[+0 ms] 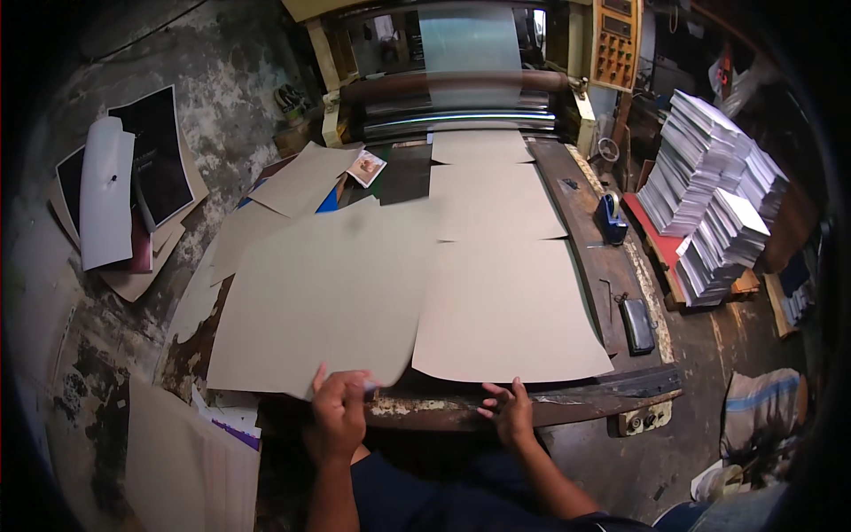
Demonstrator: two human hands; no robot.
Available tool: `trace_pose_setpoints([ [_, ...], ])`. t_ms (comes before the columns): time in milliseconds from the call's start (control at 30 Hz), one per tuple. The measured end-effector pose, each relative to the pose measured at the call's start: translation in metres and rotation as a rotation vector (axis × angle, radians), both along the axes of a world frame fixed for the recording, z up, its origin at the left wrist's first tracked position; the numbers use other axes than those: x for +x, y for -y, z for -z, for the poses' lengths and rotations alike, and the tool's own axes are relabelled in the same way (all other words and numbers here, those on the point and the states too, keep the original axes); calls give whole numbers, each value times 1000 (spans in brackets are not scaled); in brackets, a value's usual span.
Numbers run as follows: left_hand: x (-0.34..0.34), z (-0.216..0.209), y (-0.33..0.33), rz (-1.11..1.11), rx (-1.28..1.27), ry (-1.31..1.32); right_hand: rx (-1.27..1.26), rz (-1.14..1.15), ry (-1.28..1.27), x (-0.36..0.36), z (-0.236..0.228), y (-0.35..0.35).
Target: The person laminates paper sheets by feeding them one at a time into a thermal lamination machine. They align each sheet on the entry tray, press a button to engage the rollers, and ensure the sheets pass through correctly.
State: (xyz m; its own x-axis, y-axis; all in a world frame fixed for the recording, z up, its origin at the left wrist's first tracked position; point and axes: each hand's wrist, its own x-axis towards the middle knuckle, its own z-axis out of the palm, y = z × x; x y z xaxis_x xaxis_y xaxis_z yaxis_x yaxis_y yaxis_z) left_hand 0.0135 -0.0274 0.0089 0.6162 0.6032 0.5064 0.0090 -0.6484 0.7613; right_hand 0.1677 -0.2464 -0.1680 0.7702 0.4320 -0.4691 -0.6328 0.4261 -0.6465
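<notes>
My left hand (340, 411) is closed on the near right corner of a large grey-beige paperboard sheet (319, 301). That sheet lies at the left of the table, its right edge lifted and a little blurred. My right hand (512, 415) is held just at the near edge of a second paperboard sheet (510, 310), fingers apart and curved, with nothing visibly gripped. Beyond this sheet, further sheets (492, 199) lie end to end in a line that runs up to the machine's shiny metal roller (461, 121). A translucent film (470, 44) hangs above the rollers.
Left of the line lie loose boards (310, 168) and a small picture card (365, 167). A blue tape dispenser (612, 219) and a dark case (636, 325) sit on the right ledge. Paper stacks (696, 168) stand on a pallet. Boards (168, 461) lean at lower left.
</notes>
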Motion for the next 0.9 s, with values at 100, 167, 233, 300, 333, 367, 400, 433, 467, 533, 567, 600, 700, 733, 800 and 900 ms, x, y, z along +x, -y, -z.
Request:
trace_pose_setpoints([
  [100, -13, -14, 8, 245, 57, -52, -65, 15, -134, -11, -41, 10],
  [167, -17, -17, 11, 394, 23, -70, 151, -184, -27, -8, -60, 27],
  [233, -18, -18, 16, 615, 61, -127, 259, -297, 77, -3, -77, 38],
  [300, -16, -18, 20, 668, 15, -208, 45, -122, 73, -3, -73, 43],
  [333, -15, -17, 19, 580, 63, -126, 46, -124, 76, -1, -66, 47],
  [367, -13, -15, 17, 491, 110, -45, 69, -189, 63, 4, -55, 57],
  [400, -10, -16, 9, 310, 240, -31, 91, -253, 51, 6, -47, 63],
  [433, -9, -10, -2, 98, 449, -73, 90, -259, 52, 2, -41, 65],
  [467, -5, -2, -12, 1, 486, -80, 45, -239, 26, -1, -37, 67],
  [533, -1, 16, -25, -101, 520, -100, -20, -222, 1, -10, -25, 70],
  [567, -1, 24, -29, -124, 459, -80, -21, -229, -5, -12, -22, 69],
  [600, -2, 32, -30, -141, 391, -65, -64, -210, 4, -17, -23, 68],
  [700, 5, 46, -35, -158, 37, -5, -159, -178, -38, -31, -18, 70],
  [733, 7, 45, -33, -157, -81, 6, -183, -160, -57, -33, -14, 71],
  [800, 14, 38, -29, -164, -232, 56, -156, -154, -63, -37, -9, 70],
  [900, 14, 36, -30, -156, -327, 43, -172, -183, -42, -44, -14, 71],
])
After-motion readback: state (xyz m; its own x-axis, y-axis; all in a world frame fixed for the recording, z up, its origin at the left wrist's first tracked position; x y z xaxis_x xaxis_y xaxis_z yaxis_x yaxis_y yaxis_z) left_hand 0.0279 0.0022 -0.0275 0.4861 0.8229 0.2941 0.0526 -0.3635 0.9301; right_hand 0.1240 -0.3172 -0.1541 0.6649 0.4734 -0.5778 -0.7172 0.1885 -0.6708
